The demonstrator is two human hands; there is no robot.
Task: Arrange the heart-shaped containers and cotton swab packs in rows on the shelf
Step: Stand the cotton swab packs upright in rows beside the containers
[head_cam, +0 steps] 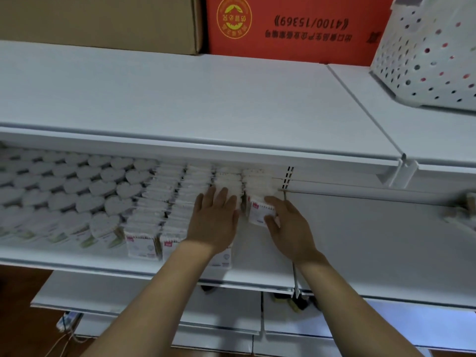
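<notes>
Head view: my right hand (284, 225) pinches a swab pack (258, 212); flat-fingered left hand (215, 219) steadies the neighbouring row; I should slide it squarely back.

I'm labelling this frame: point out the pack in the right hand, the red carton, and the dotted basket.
cotton swab pack (258, 211): head view, its printed front.
red carton (296, 24): head view, its printed face.
dotted basket (425, 55): head view, its perforated side wall.
</notes>
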